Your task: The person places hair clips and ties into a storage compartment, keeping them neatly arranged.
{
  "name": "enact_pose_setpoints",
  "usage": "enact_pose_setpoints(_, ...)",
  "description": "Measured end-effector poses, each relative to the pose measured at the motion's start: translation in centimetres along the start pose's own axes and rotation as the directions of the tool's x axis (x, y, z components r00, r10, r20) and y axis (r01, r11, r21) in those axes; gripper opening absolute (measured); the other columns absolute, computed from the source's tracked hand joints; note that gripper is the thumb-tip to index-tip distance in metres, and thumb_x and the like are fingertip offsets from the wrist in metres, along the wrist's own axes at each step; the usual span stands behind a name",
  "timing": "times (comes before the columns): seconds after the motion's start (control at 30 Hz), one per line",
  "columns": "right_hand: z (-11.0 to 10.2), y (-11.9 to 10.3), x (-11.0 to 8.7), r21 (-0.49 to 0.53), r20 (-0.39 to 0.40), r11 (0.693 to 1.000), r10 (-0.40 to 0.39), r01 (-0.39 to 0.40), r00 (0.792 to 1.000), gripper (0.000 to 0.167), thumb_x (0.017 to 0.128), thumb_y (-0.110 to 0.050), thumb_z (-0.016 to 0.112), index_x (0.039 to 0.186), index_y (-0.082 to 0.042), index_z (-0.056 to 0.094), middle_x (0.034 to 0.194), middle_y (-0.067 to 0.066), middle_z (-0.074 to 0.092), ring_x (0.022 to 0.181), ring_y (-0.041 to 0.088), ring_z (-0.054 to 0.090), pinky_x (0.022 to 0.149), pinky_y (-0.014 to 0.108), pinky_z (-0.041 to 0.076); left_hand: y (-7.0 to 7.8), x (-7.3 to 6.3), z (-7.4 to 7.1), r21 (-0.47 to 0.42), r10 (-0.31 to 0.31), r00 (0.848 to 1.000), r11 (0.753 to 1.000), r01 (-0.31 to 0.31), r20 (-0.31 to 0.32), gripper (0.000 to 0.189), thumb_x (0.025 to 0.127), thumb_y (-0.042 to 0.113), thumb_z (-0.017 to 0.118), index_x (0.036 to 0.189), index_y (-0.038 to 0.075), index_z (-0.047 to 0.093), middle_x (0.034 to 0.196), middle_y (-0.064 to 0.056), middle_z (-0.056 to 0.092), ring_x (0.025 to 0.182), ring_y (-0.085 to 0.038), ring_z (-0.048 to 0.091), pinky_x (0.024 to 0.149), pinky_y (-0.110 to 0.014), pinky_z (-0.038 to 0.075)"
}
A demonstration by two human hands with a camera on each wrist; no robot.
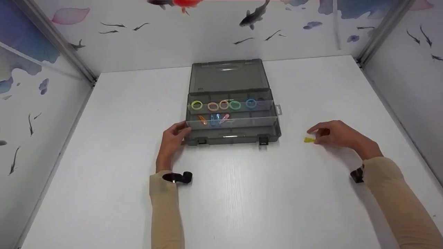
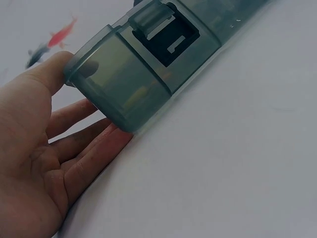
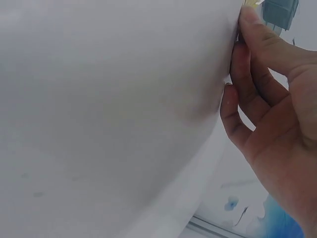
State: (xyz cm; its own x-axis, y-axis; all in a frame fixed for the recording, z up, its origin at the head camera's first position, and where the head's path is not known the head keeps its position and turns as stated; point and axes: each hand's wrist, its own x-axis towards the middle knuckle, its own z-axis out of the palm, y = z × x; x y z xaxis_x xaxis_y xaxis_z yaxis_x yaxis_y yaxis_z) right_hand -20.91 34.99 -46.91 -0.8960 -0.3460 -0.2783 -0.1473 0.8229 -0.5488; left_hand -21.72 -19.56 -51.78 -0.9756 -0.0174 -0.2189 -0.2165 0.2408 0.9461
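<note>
A translucent grey storage box (image 1: 235,140) lies on the table with its lid (image 1: 228,76) folded back. My left hand (image 1: 172,141) grips its front left corner; in the left wrist view the thumb (image 2: 57,69) reaches over the rim and the fingers lie against the side wall. Coloured hair ties (image 1: 235,105) sit along the box's back row. In the middle row are several snap hair clips, among them an orange one (image 1: 202,120) and a pink one (image 1: 224,119). To the right of the box, my right hand (image 1: 337,134) pinches a small yellow hair clip (image 1: 308,140) close over the table.
Two black latches hang at the box's front edge, one of them a right latch (image 1: 263,140). A hanging tab (image 1: 279,109) sticks out from its right side. White panels printed with fish (image 1: 254,15) enclose the white table (image 1: 228,200) at the back and sides.
</note>
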Motion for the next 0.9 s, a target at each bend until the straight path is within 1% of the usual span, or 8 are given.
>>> enact_pose_setpoints(0.13,0.0,0.0,0.0,-0.016,-0.003,1.0,0.004,-0.004,1.0,0.024,0.088,-0.012,0.075,0.112,-0.011,0.07,0.096,0.003,0.068,0.088,0.015,0.057,0.075,0.018,0.046,0.0,0.0,0.0,-0.007,0.002,1.0,1.0,-0.002,-0.007,0.052,0.097,0.033,0.066,0.144,0.015,0.054,0.144,-0.008,0.056,0.13,-0.025,0.056,0.102,-0.043,0.051)
enact_pose_setpoints(0.23,-0.1,-0.1,0.1,-0.021,0.01,1.0,0.007,-0.007,1.0,0.019,0.09,-0.011,0.073,0.109,-0.01,0.069,0.097,0.004,0.068,0.089,0.017,0.057,0.075,0.019,0.047,0.0,0.0,0.0,-0.012,0.003,1.0,1.0,-0.003,-0.002,0.051,0.097,0.032,0.066,0.144,0.015,0.054,0.144,-0.008,0.056,0.129,-0.025,0.056,0.101,-0.042,0.052)
enact_pose_setpoints(0.33,0.0,-0.4,0.2,-0.02,0.032,1.0,0.009,-0.008,0.999,0.021,0.092,-0.012,0.07,0.112,-0.008,0.067,0.1,0.005,0.067,0.092,0.019,0.056,0.077,0.02,0.048,0.0,0.0,0.0,-0.019,0.012,1.0,1.0,-0.012,-0.004,0.05,0.097,0.032,0.067,0.142,0.014,0.055,0.143,-0.008,0.057,0.129,-0.025,0.056,0.101,-0.043,0.052)
enact_pose_setpoints(0.43,0.2,-0.7,0.4,-0.007,0.047,1.0,-0.01,0.01,0.999,0.027,0.095,-0.016,0.067,0.121,-0.008,0.062,0.105,0.007,0.067,0.095,0.019,0.057,0.081,0.021,0.047,0.0,0.0,0.1,-0.024,0.019,1.0,1.0,-0.019,-0.003,0.05,0.096,0.032,0.067,0.141,0.014,0.056,0.142,-0.009,0.058,0.128,-0.025,0.056,0.102,-0.043,0.051)
enact_pose_setpoints(0.57,0.6,-1.3,0.9,0.072,0.038,0.996,-0.059,0.056,0.998,0.036,0.098,-0.02,0.065,0.131,-0.007,0.056,0.105,0.01,0.067,0.092,0.015,0.057,0.081,0.021,0.046,-0.1,0.0,0.0,-0.018,0.015,1.0,1.0,-0.015,-0.005,0.049,0.097,0.032,0.066,0.141,0.014,0.056,0.142,-0.009,0.058,0.128,-0.025,0.057,0.101,-0.042,0.052)
enact_pose_setpoints(0.67,0.6,-2.0,1.3,0.151,0.0,0.985,-0.081,0.08,0.997,0.041,0.098,-0.015,0.065,0.136,-0.006,0.053,0.098,0.013,0.068,0.085,0.013,0.059,0.076,0.021,0.047,-0.1,0.0,0.1,-0.007,0.013,1.0,1.0,-0.013,-0.009,0.049,0.097,0.032,0.066,0.141,0.015,0.056,0.142,-0.008,0.058,0.127,-0.024,0.057,0.101,-0.042,0.052)
enact_pose_setpoints(0.8,0.5,-3.1,1.6,0.249,-0.066,0.966,-0.059,0.074,0.996,0.046,0.099,-0.01,0.061,0.143,-0.009,0.049,0.091,0.014,0.067,0.079,0.016,0.062,0.072,0.025,0.049,-0.1,0.1,0.1,0.001,0.013,1.0,1.0,-0.013,-0.01,0.049,0.097,0.035,0.066,0.141,0.017,0.057,0.142,-0.007,0.058,0.128,-0.024,0.056,0.102,-0.043,0.051)
enact_pose_setpoints(0.9,0.4,-4.1,1.9,0.34,-0.09,0.938,-0.032,0.061,0.995,0.049,0.101,-0.01,0.057,0.148,-0.012,0.043,0.091,0.015,0.064,0.078,0.02,0.064,0.075,0.028,0.052,-0.2,0.1,0.1,-0.005,0.017,1.0,1.0,-0.017,-0.009,0.05,0.096,0.035,0.067,0.141,0.016,0.057,0.142,-0.007,0.058,0.128,-0.024,0.057,0.102,-0.043,0.051)
